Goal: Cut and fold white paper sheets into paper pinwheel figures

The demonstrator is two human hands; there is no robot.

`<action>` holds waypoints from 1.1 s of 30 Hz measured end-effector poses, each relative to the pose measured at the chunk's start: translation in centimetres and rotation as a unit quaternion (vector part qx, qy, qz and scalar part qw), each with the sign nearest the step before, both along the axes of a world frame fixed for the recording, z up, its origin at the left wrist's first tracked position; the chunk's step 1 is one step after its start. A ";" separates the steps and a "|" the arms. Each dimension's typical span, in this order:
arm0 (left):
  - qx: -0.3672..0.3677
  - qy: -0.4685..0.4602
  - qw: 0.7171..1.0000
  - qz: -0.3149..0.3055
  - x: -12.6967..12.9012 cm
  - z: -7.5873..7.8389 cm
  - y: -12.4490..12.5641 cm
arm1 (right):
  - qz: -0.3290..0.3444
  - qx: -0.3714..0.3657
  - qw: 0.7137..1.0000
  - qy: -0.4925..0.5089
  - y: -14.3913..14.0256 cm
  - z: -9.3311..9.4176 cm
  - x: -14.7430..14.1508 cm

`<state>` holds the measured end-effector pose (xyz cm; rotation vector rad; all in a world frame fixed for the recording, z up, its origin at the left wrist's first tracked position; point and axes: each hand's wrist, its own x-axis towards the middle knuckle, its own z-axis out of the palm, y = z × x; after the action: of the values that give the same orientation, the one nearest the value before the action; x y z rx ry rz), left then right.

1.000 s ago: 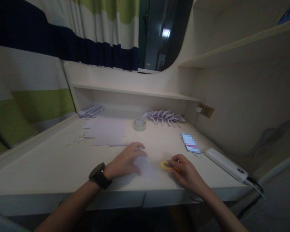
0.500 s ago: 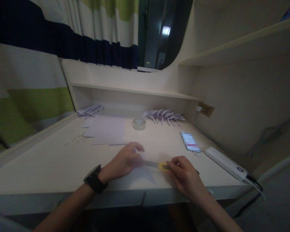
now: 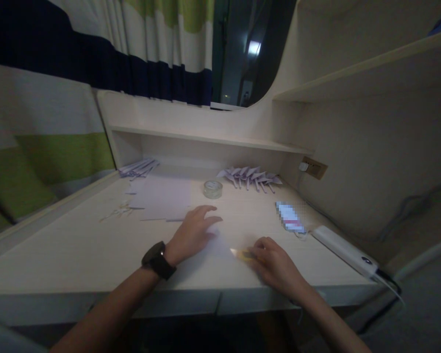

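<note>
1. From my remote seat, I take the pale sheet of paper (image 3: 220, 245) near the desk's front edge as my landmark; everything else is placed against it.
2. The right hand (image 3: 275, 264) rests on the desk (image 3: 77, 255) at the sheet's right edge, fingers curled around a yellow utility knife (image 3: 242, 254). The knife's tip pokes out leftward from the fingers and lies over the sheet's right part.
3. The left hand (image 3: 193, 233) lies flat and open on the sheet's left part, fingers spread and pointing away from me, gripping nothing. A dark wristwatch (image 3: 157, 259) sits on that wrist, just nearer me than the sheet.
4. The knife tip is near the left hand but apart from it, with bare paper between them.
5. Beyond the sheet and to the left lies a spread of more pale sheets (image 3: 161, 198).
6. Straight beyond the sheet stands a roll of clear tape (image 3: 212, 189).
7. Right of the sheet lie a phone (image 3: 289, 217) and, farther right, a white power bank (image 3: 343, 250) with a cable.
8. Farthest from the sheet, by the back wall, lies a row of folded paper pieces (image 3: 250, 176), and a second bundle (image 3: 137, 168) at far left.
</note>
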<state>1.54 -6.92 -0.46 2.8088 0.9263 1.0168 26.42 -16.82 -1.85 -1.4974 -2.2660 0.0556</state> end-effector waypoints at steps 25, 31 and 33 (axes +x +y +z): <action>-0.084 0.206 0.975 0.004 -0.1 -3.2 -2.2 | -0.001 -0.087 0.996 0.032 0.1 0.5 -0.2; -0.083 0.203 0.976 0.002 0.0 -3.2 -2.3 | 0.004 -0.073 0.997 0.038 0.0 0.4 -0.5; -0.085 0.205 0.975 0.002 0.0 -3.3 -2.3 | 0.010 -0.061 0.997 0.044 -0.1 0.1 -0.7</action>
<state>1.52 -9.21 -3.74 2.9153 0.9918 0.3349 25.74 -16.90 -1.72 -1.5024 -2.2416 0.2663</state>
